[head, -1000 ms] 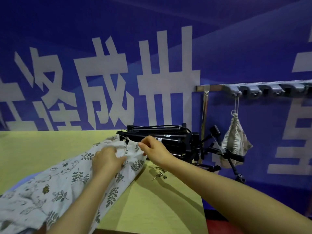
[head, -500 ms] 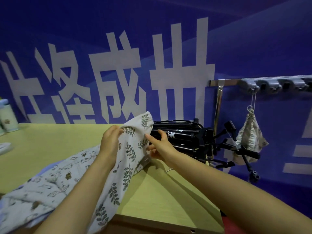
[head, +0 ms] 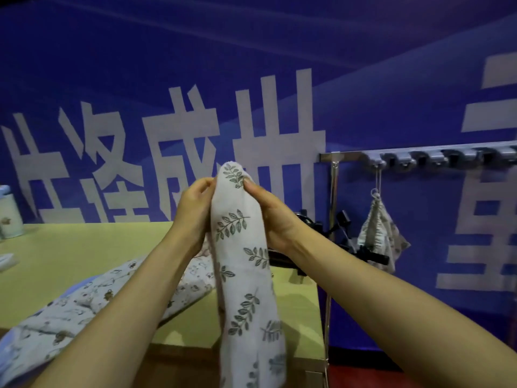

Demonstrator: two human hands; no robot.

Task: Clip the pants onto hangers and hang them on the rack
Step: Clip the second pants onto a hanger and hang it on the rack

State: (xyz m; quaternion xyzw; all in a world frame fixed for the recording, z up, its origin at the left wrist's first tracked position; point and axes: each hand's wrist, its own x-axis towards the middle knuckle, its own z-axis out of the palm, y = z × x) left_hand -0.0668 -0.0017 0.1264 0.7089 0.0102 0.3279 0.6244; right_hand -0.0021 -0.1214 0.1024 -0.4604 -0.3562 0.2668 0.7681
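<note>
On my feed the left hand [head: 195,211] has its fingers curled round the left side of the leaf-print pants [head: 240,247] near their top. The right hand [head: 272,217] pinches the same fabric from the right, thumb tip pressed close under the top fold. So both hands are gripping the one garment, which stands bunched into a narrow upright column between them. I see it raised above the right half of the desk [head: 70,247], with its lower length dropping past the desk's near edge and out of the bottom of view. I cannot make out a hanger on it. A second pair of pants [head: 70,312], in a smaller print, lies spread towards the desk's near left corner, partly under the left forearm. Black tripod-like gear [head: 363,253] sits at the far right corner, mostly hidden behind the right wrist. Beyond that corner stands the rack [head: 344,156], a metal rail with grey hooks, and one patterned garment [head: 377,233] hangs from its first hook. A pale tin [head: 8,214] shows at the far left edge, before a blue banner [head: 279,51].
</note>
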